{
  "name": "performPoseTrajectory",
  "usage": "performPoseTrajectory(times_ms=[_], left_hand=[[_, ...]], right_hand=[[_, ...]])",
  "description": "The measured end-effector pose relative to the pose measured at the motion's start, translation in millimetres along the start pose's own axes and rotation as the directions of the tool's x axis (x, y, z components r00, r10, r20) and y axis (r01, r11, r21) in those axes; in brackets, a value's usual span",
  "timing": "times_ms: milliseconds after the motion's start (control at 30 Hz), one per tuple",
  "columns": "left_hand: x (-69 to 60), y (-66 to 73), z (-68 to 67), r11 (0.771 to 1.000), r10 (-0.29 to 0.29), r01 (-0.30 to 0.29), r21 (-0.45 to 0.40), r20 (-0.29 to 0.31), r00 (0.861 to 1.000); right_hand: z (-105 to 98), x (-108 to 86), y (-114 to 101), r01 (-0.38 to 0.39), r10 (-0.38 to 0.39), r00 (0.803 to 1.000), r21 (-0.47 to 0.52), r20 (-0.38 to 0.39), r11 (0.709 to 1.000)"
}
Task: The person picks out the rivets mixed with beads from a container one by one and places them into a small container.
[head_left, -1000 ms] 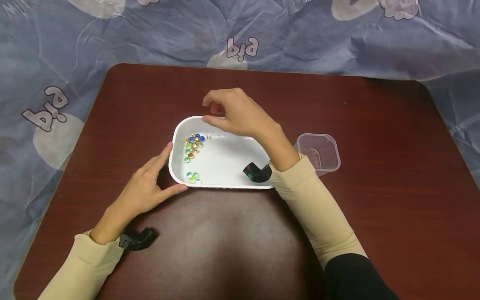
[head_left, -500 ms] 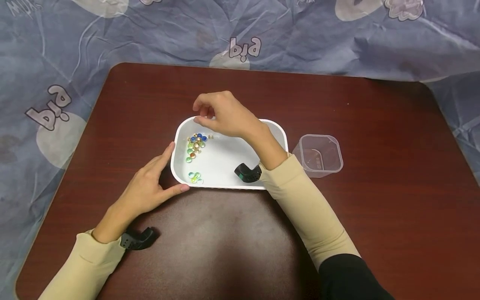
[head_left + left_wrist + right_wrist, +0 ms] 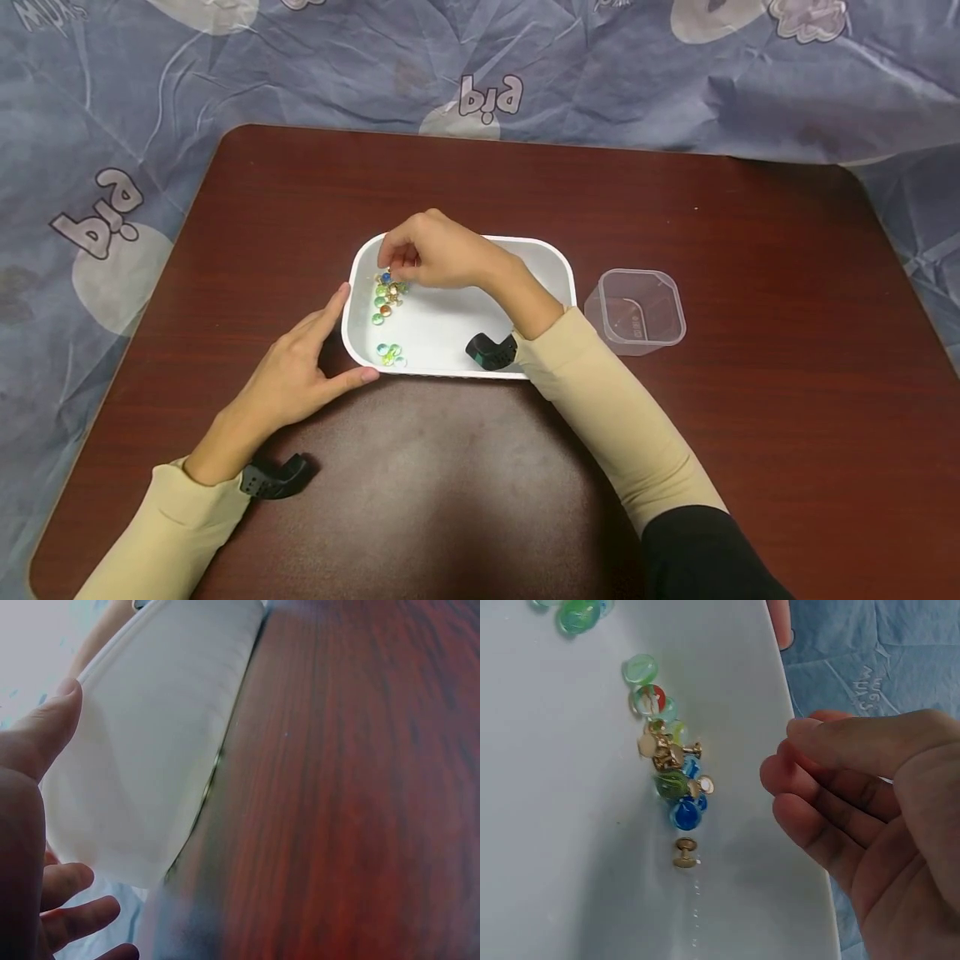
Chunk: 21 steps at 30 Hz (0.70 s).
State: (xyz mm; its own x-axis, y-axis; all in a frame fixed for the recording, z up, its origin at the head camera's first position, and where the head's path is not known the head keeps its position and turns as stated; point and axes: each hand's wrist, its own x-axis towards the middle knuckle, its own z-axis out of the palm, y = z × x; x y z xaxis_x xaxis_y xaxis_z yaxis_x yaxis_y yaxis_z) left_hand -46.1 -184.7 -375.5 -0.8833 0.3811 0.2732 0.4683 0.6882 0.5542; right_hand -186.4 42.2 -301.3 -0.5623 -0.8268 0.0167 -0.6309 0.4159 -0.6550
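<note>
A white rectangular tray (image 3: 457,374) lies on the table, with glass marbles (image 3: 379,302) along its left end. Among them are gold-coloured, spool-shaped studs (image 3: 685,853); a green-swirl marble (image 3: 672,785) and a blue marble (image 3: 685,814) lie close together. My left hand (image 3: 285,379) touches the tray's left end, thumb at the near corner and fingers extended along the outside wall. Over the marbles hovers my right hand (image 3: 442,252), its fingers bent and thumb opposite them. In the right wrist view nothing shows between its fingertips, which hang apart from the pieces.
A clear plastic tub (image 3: 637,308) stands right of the tray. Several more marbles (image 3: 390,354) sit in the tray's near left corner. Both sleeves carry a black wrist mount (image 3: 277,478). Patterned blue-grey cloth (image 3: 600,92) covers the area beyond the brown table (image 3: 787,333).
My right hand has moved left and then down toward the marbles at the tray's far left. The left hand keeps its place at the tray's end.
</note>
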Motion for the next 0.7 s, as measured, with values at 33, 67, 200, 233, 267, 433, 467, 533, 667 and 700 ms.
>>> performPoseTrajectory(times_ms=[33,67,200,233,267,433,467,533,667,700], left_hand=[[0.1,0.1,0.1,1.000,0.004,-0.004,-0.001,-0.002,1.000],[0.3,0.1,0.3,1.000,0.007,-0.008,-0.004,-0.005,1.000],[0.7,0.6,0.7,1.000,0.014,-0.014,-0.010,-0.011,1.000],[0.7,0.7,0.7,1.000,0.014,-0.014,-0.009,-0.012,1.000],[0.8,0.8,0.7,1.000,0.015,-0.015,-0.009,-0.012,1.000],[0.9,1.4,0.4,1.000,0.015,-0.015,-0.005,-0.010,1.000],[0.8,1.5,0.3,1.000,0.013,-0.013,-0.004,-0.009,1.000],[0.6,1.5,0.0,1.000,0.011,-0.011,-0.003,-0.008,1.000],[0.1,1.4,0.0,1.000,0.011,-0.011,-0.001,-0.007,1.000],[0.1,1.4,-0.1,1.000,0.011,-0.011,-0.003,-0.006,1.000]], right_hand=[[1.0,0.4,0.5,-0.006,0.006,1.000,0.004,0.018,1.000],[1.9,0.9,1.0,-0.009,0.009,0.999,0.004,0.031,1.000],[5.2,2.6,3.9,-0.028,0.029,0.996,-0.011,0.085,1.000],[6.0,2.9,4.8,-0.030,0.031,0.995,-0.016,0.096,0.999],[6.7,3.1,5.7,-0.032,0.033,0.994,-0.018,0.106,0.999],[10.8,4.4,10.5,-0.050,0.054,0.988,-0.027,0.144,0.998],[11.8,5.0,11.5,-0.053,0.057,0.987,-0.031,0.152,0.998],[13.8,6.2,13.4,-0.056,0.061,0.984,-0.033,0.167,0.998],[17.0,7.9,15.5,-0.061,0.065,0.979,-0.028,0.193,0.998],[17.4,8.0,15.7,-0.063,0.067,0.978,-0.024,0.197,0.998]])
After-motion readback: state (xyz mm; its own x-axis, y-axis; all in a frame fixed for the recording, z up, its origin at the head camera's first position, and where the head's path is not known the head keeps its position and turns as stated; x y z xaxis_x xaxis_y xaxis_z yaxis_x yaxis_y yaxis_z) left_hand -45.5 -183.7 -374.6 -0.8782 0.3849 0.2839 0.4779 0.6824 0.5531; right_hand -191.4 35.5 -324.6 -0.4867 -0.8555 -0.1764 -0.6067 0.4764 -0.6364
